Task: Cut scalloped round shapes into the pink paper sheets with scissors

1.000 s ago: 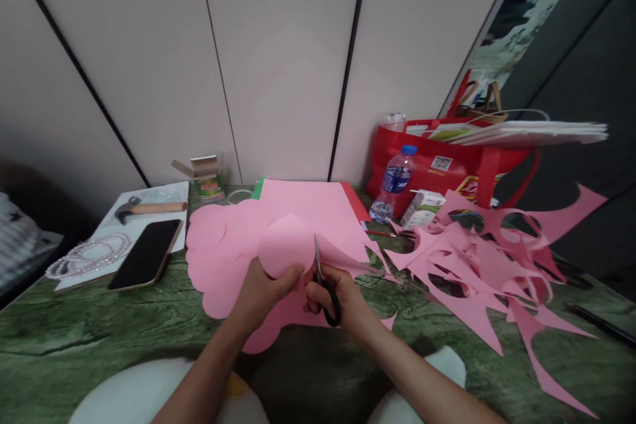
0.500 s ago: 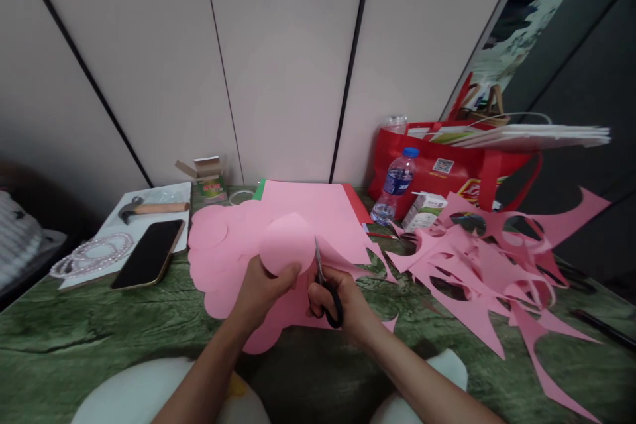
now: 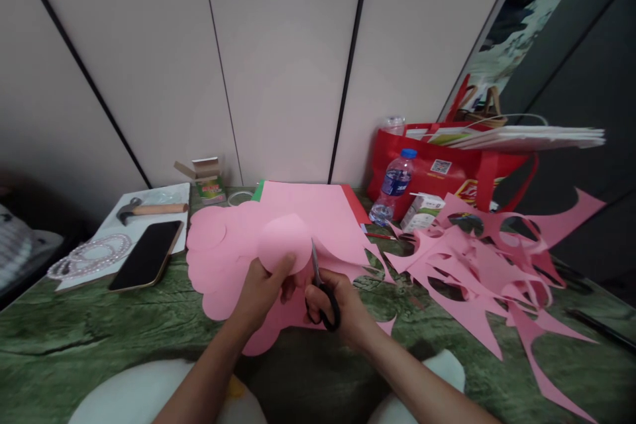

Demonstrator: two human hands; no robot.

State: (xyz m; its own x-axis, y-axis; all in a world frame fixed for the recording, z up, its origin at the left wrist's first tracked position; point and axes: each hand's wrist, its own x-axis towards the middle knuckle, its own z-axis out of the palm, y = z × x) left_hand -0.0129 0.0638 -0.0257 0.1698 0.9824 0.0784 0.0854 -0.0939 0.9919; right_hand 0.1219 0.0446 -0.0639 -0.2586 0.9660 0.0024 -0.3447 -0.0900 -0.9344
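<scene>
My left hand [image 3: 265, 288] pinches a roundish piece of pink paper [image 3: 284, 243] by its lower edge, thumb on top. In my right hand [image 3: 338, 301] is a pair of scissors with black handles [image 3: 330, 308]; the blades point up and away, against the paper's right edge. Under both hands lies a spread of overlapping round pink paper cutouts [image 3: 218, 271]. Beyond them is a stack of pink sheets [image 3: 322, 205], with green and red sheets showing at its sides.
Pink offcuts [image 3: 472, 271] pile at the right, before a red bag [image 3: 447, 165], a water bottle [image 3: 395, 185] and a small carton [image 3: 422, 212]. At left are a phone [image 3: 148, 256], a hammer [image 3: 154, 209], beads [image 3: 94, 257] and an opened box [image 3: 209, 182].
My left thumb has shifted slightly on the round paper, and more fingers show beneath it. The scissors have moved a little along the paper's right edge. The view has shifted slightly.
</scene>
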